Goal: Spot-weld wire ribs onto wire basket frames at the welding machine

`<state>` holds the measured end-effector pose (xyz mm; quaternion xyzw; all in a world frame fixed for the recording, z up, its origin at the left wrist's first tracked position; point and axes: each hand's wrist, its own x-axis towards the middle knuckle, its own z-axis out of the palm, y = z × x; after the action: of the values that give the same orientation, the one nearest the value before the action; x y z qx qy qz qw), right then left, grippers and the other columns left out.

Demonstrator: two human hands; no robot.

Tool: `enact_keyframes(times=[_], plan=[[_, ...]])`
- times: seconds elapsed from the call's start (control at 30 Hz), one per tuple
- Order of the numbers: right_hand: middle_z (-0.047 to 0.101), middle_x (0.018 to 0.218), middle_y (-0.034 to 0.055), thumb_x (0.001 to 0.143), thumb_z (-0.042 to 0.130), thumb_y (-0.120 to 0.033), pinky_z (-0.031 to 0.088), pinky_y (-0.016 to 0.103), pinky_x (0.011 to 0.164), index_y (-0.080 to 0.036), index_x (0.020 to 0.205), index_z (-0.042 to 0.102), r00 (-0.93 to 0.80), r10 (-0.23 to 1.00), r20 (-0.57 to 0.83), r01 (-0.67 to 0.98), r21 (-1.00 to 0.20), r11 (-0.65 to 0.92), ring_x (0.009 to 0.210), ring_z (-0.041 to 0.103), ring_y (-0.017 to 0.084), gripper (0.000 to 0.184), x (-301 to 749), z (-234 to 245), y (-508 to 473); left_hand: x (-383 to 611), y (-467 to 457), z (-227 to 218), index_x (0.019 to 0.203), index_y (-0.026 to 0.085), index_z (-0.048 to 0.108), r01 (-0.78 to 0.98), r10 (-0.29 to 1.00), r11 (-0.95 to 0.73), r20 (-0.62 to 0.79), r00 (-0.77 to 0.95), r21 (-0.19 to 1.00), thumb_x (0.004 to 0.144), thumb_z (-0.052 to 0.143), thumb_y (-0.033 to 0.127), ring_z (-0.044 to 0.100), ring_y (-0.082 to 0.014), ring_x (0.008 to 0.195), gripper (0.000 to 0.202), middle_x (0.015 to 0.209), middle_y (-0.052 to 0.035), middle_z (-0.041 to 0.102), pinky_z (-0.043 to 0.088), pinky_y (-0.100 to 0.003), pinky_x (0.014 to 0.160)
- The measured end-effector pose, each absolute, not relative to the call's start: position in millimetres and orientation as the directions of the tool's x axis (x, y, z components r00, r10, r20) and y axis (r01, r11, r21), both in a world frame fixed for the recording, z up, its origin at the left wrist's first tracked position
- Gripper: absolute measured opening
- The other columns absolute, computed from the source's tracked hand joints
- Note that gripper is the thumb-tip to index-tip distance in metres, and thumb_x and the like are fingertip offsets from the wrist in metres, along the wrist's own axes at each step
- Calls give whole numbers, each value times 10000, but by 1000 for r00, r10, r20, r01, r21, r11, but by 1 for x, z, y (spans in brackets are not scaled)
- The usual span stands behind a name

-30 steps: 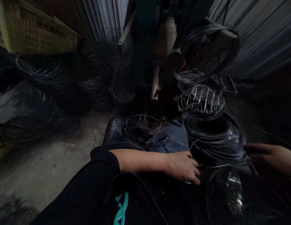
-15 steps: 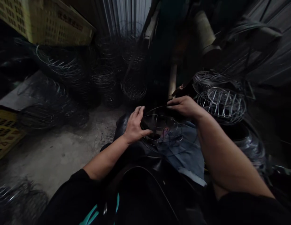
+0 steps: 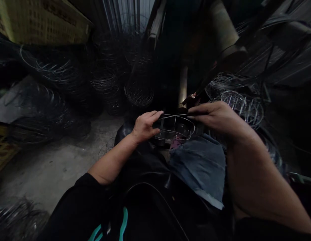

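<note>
A round wire frame with a few cross wires sits above my lap, just below a metal rod. My left hand grips its left rim, thumb below and fingers above. On the other side, my right hand pinches the end of a thin wire at the frame's far rim. Whether that wire is joined to the frame is too dim to tell. The rod comes down close to the frame, with a copper-coloured part beside it. Under the frame lies a blue denim cloth.
Stacks of wire frames stand at the left and back, below a yellow crate. More wire frames are piled at the right. A thick metal cylinder hangs overhead. Teal-handled pliers lie near my lap.
My right hand has moved right and slightly nearer, still pinching wire. The left hand has closed on the frame's rim, and the frame is now more level beneath the rod.
</note>
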<state>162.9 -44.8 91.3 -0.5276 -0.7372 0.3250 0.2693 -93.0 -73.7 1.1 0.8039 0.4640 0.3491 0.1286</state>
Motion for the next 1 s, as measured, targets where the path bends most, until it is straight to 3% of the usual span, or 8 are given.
enact_keyframes(times=[0.17, 0.3, 0.47, 1.0], plan=[[713, 713, 32, 607, 788, -474, 507, 313, 647, -176, 739, 763, -51, 992, 113, 443, -888, 124, 667, 649, 194, 327, 178, 54, -56, -75, -55, 7, 1269, 200, 620, 636, 741, -647, 545, 392, 420, 775, 666, 196, 633, -214, 1092, 496, 1201, -100, 647, 520, -345, 949], [701, 691, 30, 590, 798, -454, 501, 313, 633, -181, 704, 753, 216, 964, 155, 308, -948, 83, 659, 636, 191, 299, 182, 26, -55, -62, -42, -3, 1175, 243, 682, 650, 705, -672, 575, 415, 355, 794, 669, 221, 629, -233, 1101, 381, 1239, -109, 629, 528, -388, 925], [657, 650, 5, 598, 814, -418, 469, 286, 593, -188, 686, 736, 381, 902, 203, 237, -964, 117, 619, 585, 160, 258, 190, 12, -51, -56, -31, -7, 1072, 235, 727, 653, 677, -683, 619, 398, 327, 793, 701, 260, 624, -256, 1122, 282, 1245, -132, 631, 529, -411, 907], [604, 657, -18, 642, 814, -344, 441, 286, 633, -183, 679, 682, 486, 793, 368, 202, -930, 308, 625, 540, 133, 212, 195, -10, -22, -48, -1, -11, 950, 243, 744, 662, 630, -689, 696, 345, 296, 821, 685, 313, 611, -247, 1153, 158, 1250, -111, 646, 505, -417, 936]])
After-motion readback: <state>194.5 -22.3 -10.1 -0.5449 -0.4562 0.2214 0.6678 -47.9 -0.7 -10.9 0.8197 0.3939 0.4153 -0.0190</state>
